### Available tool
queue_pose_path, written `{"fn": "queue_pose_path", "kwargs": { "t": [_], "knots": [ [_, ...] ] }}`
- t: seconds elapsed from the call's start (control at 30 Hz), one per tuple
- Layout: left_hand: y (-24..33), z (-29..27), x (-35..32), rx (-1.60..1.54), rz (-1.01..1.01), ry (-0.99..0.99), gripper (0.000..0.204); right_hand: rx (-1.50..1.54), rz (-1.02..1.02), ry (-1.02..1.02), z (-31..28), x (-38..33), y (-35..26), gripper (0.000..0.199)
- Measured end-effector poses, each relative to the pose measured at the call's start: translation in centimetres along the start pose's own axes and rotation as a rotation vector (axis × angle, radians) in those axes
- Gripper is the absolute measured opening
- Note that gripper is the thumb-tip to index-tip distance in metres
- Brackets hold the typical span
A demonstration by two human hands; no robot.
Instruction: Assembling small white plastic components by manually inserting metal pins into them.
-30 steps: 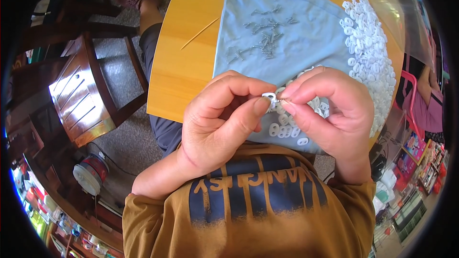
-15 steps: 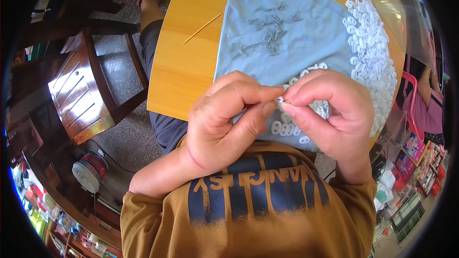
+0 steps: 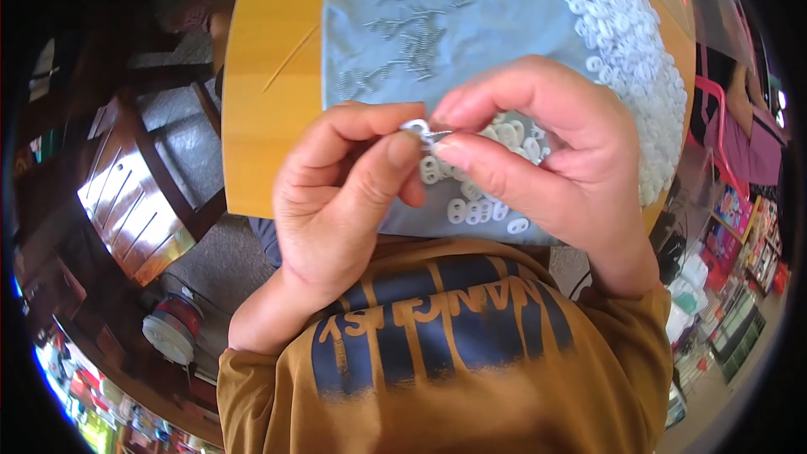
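Observation:
Between the thumb and forefinger of my left hand [image 3: 336,181] is a small white plastic cord lock [image 3: 415,125], its end showing at the fingertips. My right hand [image 3: 567,147] pinches a small metal spring [image 3: 439,133], which reaches to the white piece; whether it is inside the piece I cannot tell. Just beyond and below my fingers lies a loose group of white two-holed pieces [image 3: 475,212], partly covered by my right hand. Farther off, several thin metal springs [image 3: 418,46] are scattered on the blue-grey cloth [image 3: 504,25].
A large heap of white pieces [image 3: 626,42] runs along the right side of the round wooden table [image 3: 261,130]. On its bare wood at the left lies a thin stick [image 3: 291,59]. A wooden chair [image 3: 139,202] stands left of the table. Another person's arm [image 3: 744,105] shows at far right.
Both hands appear farther left and slightly higher in the picture, as the table has shifted too. My fingertips have parted a little, and the spring between them now shows.

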State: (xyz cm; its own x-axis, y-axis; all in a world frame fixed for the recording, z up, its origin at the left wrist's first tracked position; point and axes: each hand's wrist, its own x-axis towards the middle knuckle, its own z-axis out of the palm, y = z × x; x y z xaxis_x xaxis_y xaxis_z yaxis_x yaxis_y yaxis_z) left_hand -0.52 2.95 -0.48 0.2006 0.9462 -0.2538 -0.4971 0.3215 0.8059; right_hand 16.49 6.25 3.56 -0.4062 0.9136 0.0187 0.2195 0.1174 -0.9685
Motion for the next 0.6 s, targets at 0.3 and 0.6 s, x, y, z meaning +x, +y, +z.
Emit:
{"fn": "queue_pose_path", "kwargs": {
  "t": [0.3,0.6],
  "knots": [
    [-0.4,-0.3,0.2,0.024,0.001,0.046,0.019,-0.383,0.121,0.108,-5.4,-4.2,1.1,0.008],
    [-0.6,0.5,0.3,0.05,-0.038,0.05,0.021,-0.743,0.196,-0.014,-6.6,-8.5,1.3,0.011]
  ]
}}
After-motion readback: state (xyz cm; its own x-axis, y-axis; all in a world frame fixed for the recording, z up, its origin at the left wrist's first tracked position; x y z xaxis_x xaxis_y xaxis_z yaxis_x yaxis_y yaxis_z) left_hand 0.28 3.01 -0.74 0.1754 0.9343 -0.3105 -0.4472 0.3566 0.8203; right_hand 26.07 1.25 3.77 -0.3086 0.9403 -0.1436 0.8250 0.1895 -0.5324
